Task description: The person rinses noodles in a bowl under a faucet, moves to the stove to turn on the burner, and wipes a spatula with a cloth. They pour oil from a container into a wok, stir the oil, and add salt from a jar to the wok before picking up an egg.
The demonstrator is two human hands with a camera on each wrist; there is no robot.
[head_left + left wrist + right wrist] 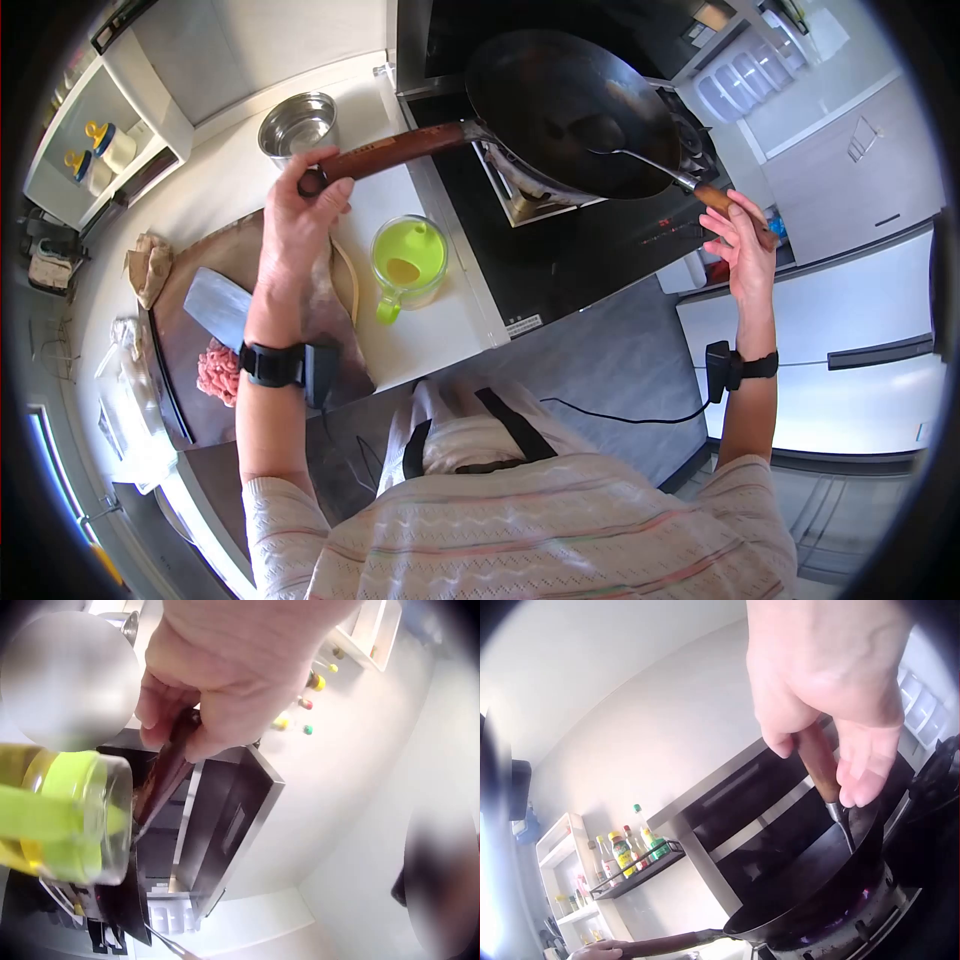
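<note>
A dark wok [545, 110] is over the stove burner, where purple-blue flame shows beneath it in the right wrist view. My left hand [300, 215] grips the end of its long reddish-brown handle [405, 150]. The fingers of my right hand [745, 245] are round the wooden handle [715, 198] of a metal ladle, whose bowl [598, 133] lies inside the wok. In the left wrist view the left hand [232, 675] holds the wok handle [165, 772]. The right wrist view has the right hand [829, 682] pinching the ladle handle [820, 761] from above.
Left of the stove stand a metal bowl [300, 125] and a glass jug with a green lid [410, 255]. A cleaver [218, 305] and raw minced meat [218, 372] lie on a dark board [195, 265]. Bottles stand on a wall shelf [641, 877].
</note>
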